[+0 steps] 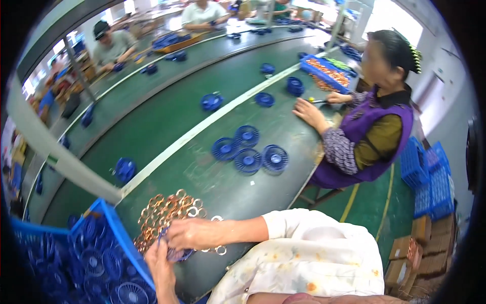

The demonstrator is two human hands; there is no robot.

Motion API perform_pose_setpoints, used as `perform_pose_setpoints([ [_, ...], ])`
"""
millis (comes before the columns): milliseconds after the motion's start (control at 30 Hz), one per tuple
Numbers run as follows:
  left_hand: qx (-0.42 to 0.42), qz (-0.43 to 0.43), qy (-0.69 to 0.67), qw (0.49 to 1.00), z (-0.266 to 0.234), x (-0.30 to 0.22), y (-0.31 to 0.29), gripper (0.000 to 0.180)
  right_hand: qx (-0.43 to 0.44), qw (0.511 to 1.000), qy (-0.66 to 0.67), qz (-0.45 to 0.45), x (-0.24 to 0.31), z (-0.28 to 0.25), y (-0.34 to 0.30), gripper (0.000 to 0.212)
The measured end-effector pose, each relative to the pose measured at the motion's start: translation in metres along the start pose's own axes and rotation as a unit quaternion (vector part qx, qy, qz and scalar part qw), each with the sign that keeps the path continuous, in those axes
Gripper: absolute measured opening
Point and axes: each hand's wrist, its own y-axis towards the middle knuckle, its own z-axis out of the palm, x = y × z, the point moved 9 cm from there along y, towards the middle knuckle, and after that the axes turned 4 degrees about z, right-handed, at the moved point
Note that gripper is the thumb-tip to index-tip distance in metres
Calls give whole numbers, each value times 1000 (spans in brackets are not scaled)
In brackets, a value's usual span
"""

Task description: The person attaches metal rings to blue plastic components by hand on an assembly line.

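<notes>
Close to the table's near edge, my left hand [161, 266] and my right hand [195, 234] are closed together on a round blue plastic fan grille [181, 255]. My fingers hide much of it, and whether a ring is in them too I cannot tell. Just beyond my hands lies a loose pile of copper-coloured rings [164, 213], with a few silvery ones near my right wrist. Farther up the table, several blue fan grilles [248, 159] lie flat in a cluster.
On my left stands a blue crate [115, 238] full of blue grilles. A co-worker [377, 121] in a purple vest sits at the right, by a blue tray [324, 76] of copper rings. A pale rail [212, 119] divides the table from a green conveyor [167, 101]; a slanting post [61, 152] rises left.
</notes>
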Motion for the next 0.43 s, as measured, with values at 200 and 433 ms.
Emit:
perform_pose_setpoints([
  [200,96,-56,5,994,21,2,0,28,27,991,125,30,-1,-15,-7,20],
  [433,127,6,68,990,33,-8,0,44,-32,874,380,300,-55,6,-40,73],
])
